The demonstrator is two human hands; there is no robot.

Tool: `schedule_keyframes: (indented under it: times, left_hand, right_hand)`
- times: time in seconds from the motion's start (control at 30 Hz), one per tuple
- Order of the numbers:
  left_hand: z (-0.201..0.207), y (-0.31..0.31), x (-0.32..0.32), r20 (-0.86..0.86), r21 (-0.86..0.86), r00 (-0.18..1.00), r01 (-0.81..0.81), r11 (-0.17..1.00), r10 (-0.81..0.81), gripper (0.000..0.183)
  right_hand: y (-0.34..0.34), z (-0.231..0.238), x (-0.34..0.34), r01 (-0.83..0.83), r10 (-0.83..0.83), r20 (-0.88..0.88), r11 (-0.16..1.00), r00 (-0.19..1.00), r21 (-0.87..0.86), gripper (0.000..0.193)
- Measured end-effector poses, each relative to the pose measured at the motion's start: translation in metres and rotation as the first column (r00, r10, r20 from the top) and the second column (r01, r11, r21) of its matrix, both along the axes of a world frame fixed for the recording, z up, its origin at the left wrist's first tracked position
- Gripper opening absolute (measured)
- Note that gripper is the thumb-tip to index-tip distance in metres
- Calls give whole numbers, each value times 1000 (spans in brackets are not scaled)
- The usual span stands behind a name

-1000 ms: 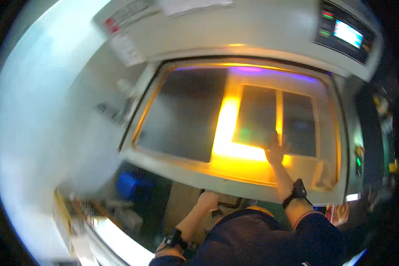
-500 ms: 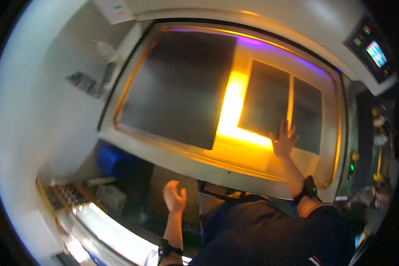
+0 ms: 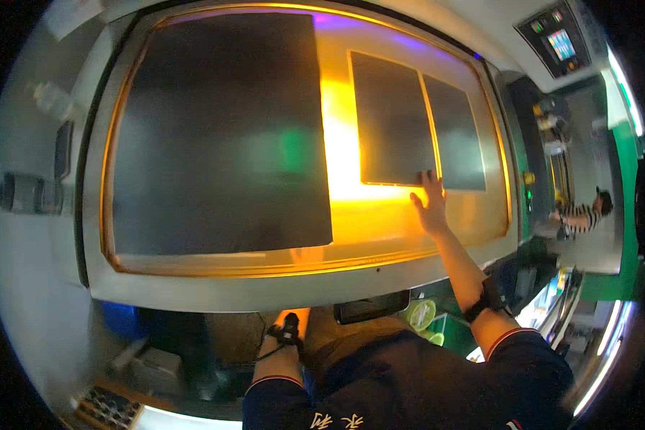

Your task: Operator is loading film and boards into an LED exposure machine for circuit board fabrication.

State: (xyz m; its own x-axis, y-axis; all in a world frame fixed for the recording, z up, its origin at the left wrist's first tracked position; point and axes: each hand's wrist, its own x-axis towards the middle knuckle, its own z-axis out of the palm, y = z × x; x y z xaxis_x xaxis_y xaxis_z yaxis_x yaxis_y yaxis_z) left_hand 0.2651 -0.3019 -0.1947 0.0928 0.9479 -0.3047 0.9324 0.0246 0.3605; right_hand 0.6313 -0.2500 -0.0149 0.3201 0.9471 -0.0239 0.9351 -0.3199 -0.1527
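Note:
My right hand (image 3: 431, 204) lies over a glowing yellow light table (image 3: 347, 204), fingers spread, fingertips at the lower edge of a dark rectangular sheet (image 3: 394, 122). It holds nothing that I can see. A narrower dark sheet (image 3: 455, 136) lies just right of that one, with a thin lit gap between them. A much larger dark sheet (image 3: 222, 136) covers the left part of the table. My left forearm, with a black strap at the wrist, reaches to the table's front rim. Its hand is hidden at or below that rim, so its fingers do not show.
A control panel with a small screen (image 3: 561, 44) is at the upper right. On the left ledge are a clear bottle (image 3: 52, 100) and a dark flat device (image 3: 64, 149). A person in a striped top (image 3: 580, 217) is farther off to the right. A green basket (image 3: 421, 314) stands below the table.
My view has shifted, bringing the table closer. My left hand, raised with fingers apart before, has gone to the front rim and out of sight. My right hand stays by the sheet's lower edge.

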Motion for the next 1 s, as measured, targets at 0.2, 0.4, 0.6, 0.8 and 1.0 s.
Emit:
schedule_keyframes:
  times: [0.2, 0.4, 0.6, 0.8, 1.0]
  left_hand:
    - [-9, -19, 13, 9, -58, 998, 69, 996, -69, 54]
    - [0, -36, 35, -4, -70, 984, 176, 982, -177, 52]
    - [44, -109, 27, -5, -170, 961, 272, 947, -277, 50]
    - [160, -182, 52, -73, -259, 884, 431, 864, -462, 38]
    - [295, -202, 127, -47, -214, 630, 751, 624, -775, 41]
  right_hand:
    - [-86, 43, -43, -276, 263, -160, 959, 951, -64, 69]
    - [-158, 72, -22, -241, 246, -314, 969, 917, 56, 66]
    - [-285, 68, 38, -97, 173, -443, 977, 880, 190, 68]
    - [-383, 50, 89, -174, 197, -385, 980, 902, 94, 77]
    - [-387, 102, 136, -547, 548, -8, 835, 837, -67, 79]
